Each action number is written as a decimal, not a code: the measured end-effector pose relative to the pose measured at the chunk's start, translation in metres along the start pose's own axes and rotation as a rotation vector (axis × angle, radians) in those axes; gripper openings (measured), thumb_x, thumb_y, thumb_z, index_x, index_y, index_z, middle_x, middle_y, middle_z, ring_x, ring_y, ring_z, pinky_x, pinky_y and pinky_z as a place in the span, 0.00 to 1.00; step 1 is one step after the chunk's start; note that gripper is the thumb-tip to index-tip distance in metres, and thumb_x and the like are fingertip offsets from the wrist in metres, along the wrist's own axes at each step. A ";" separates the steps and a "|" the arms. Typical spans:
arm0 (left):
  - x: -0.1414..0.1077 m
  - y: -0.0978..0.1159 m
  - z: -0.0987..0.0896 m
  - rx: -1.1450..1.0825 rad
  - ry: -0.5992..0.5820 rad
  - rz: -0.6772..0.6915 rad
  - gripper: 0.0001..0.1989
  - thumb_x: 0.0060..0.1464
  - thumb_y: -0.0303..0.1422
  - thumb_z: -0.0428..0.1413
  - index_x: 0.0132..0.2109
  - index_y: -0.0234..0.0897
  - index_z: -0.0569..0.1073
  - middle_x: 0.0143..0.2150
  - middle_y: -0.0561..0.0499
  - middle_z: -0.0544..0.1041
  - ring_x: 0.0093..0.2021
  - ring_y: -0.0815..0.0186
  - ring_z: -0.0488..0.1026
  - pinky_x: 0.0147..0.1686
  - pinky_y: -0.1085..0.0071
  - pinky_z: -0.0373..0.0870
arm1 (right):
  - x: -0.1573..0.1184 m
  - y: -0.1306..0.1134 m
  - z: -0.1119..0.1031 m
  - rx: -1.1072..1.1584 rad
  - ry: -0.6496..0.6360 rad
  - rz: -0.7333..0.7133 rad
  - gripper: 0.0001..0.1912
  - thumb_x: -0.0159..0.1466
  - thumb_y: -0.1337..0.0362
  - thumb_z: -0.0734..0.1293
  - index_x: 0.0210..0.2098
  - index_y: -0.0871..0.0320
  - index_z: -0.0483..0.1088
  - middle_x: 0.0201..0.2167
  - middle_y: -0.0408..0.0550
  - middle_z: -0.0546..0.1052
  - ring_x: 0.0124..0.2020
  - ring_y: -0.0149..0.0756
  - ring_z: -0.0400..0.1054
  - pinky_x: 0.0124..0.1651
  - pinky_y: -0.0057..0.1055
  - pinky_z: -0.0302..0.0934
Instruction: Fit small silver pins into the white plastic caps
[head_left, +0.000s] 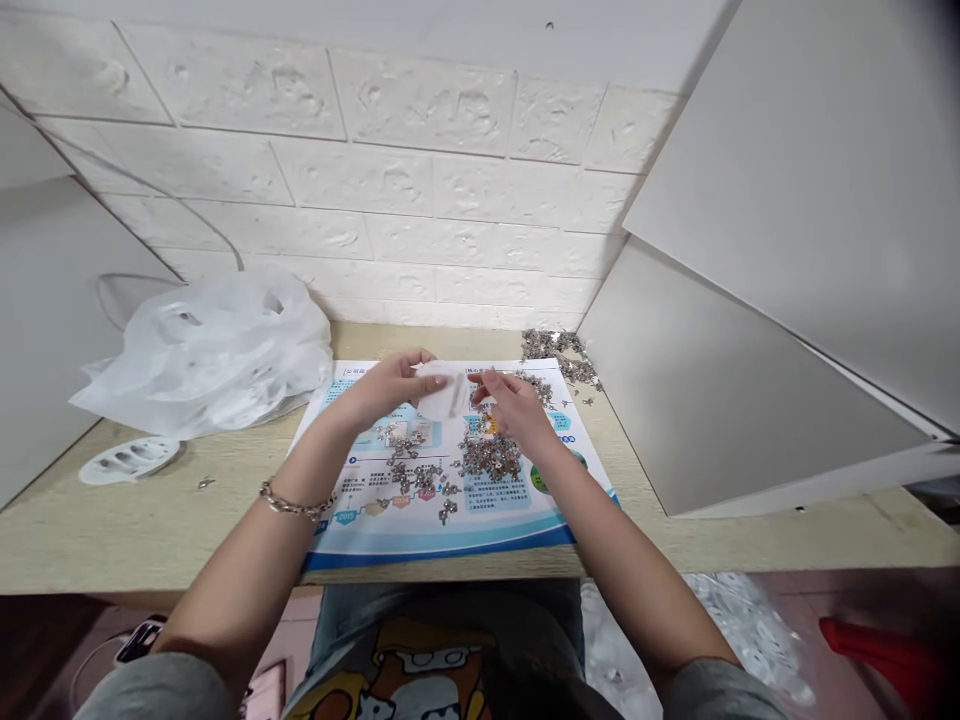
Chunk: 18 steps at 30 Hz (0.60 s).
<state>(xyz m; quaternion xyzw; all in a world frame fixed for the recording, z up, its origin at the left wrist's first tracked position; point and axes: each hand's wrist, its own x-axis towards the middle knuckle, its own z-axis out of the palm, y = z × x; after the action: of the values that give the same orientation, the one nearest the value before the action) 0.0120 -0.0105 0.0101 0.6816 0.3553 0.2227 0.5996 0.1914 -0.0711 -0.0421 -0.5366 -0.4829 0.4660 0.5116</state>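
My left hand (390,388) grips a flat white plastic piece (441,399) between thumb and fingers, over a printed sheet (517,522). A narrow slot or raised strip shows on the piece. Just to its right, my right hand (511,402) has its thumb and index finger pinched together; whatever they hold is too small to make out. Beneath the hands, small silvery metal parts lie on the sheet in a dense pile (491,458) on the right and a looser scatter (414,470) on the left.
On the left lie a translucent plastic bag (217,350) and a white slotted plastic piece (133,458). More metal parts (556,350) are heaped by the wall (420,235). A grey-white panel (720,390) bounds the right side. Below the table hangs or stands a clear bag (739,630).
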 end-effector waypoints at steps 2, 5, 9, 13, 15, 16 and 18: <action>0.007 -0.019 0.006 -0.053 0.030 -0.006 0.14 0.46 0.38 0.57 0.36 0.32 0.65 0.25 0.52 0.67 0.23 0.73 0.63 0.22 0.77 0.57 | 0.001 0.002 0.001 0.052 -0.060 0.055 0.23 0.55 0.44 0.60 0.33 0.58 0.69 0.27 0.47 0.70 0.13 0.20 0.45 0.15 0.26 0.42; 0.012 -0.036 0.007 -0.141 0.073 -0.031 0.14 0.47 0.38 0.57 0.37 0.32 0.67 0.26 0.51 0.68 0.24 0.73 0.63 0.23 0.77 0.58 | 0.001 0.007 0.004 -0.009 -0.092 0.086 0.19 0.54 0.48 0.62 0.26 0.59 0.68 0.16 0.40 0.62 0.12 0.22 0.44 0.15 0.25 0.41; 0.010 -0.038 0.007 -0.335 0.121 -0.027 0.16 0.53 0.42 0.51 0.38 0.32 0.68 0.33 0.47 0.70 0.31 0.70 0.68 0.30 0.75 0.65 | -0.002 0.011 0.009 -0.220 0.054 -0.141 0.16 0.58 0.53 0.60 0.24 0.59 0.66 0.14 0.39 0.58 0.16 0.26 0.52 0.20 0.26 0.49; 0.004 -0.032 0.003 -0.509 -0.013 -0.212 0.24 0.56 0.47 0.43 0.47 0.32 0.67 0.39 0.41 0.71 0.38 0.63 0.71 0.30 0.73 0.69 | -0.007 0.012 0.008 -0.549 0.188 -0.631 0.12 0.61 0.61 0.57 0.34 0.56 0.70 0.33 0.47 0.72 0.33 0.31 0.65 0.32 0.28 0.58; 0.003 -0.031 -0.001 -0.551 -0.068 -0.249 0.19 0.56 0.40 0.47 0.50 0.31 0.66 0.38 0.41 0.72 0.35 0.64 0.72 0.29 0.74 0.69 | -0.007 0.014 0.007 -0.693 0.136 -0.719 0.13 0.61 0.63 0.56 0.39 0.54 0.71 0.41 0.47 0.71 0.36 0.32 0.66 0.32 0.28 0.59; 0.003 -0.030 -0.002 -0.564 -0.060 -0.230 0.18 0.55 0.34 0.50 0.51 0.31 0.65 0.38 0.42 0.72 0.34 0.66 0.72 0.29 0.75 0.70 | -0.007 0.015 0.007 -0.737 0.116 -0.718 0.14 0.61 0.64 0.56 0.40 0.53 0.71 0.43 0.47 0.71 0.35 0.32 0.66 0.30 0.28 0.59; 0.004 -0.032 -0.004 -0.595 -0.024 -0.159 0.18 0.53 0.25 0.51 0.52 0.32 0.65 0.38 0.44 0.72 0.33 0.69 0.71 0.32 0.75 0.70 | -0.006 0.016 0.007 -0.732 0.110 -0.677 0.14 0.60 0.65 0.56 0.40 0.52 0.71 0.46 0.47 0.69 0.32 0.30 0.66 0.28 0.28 0.58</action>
<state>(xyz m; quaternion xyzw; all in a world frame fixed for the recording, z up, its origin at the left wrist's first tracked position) 0.0048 -0.0045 -0.0205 0.4486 0.3198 0.2612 0.7926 0.1843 -0.0766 -0.0581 -0.5177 -0.7341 0.0452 0.4370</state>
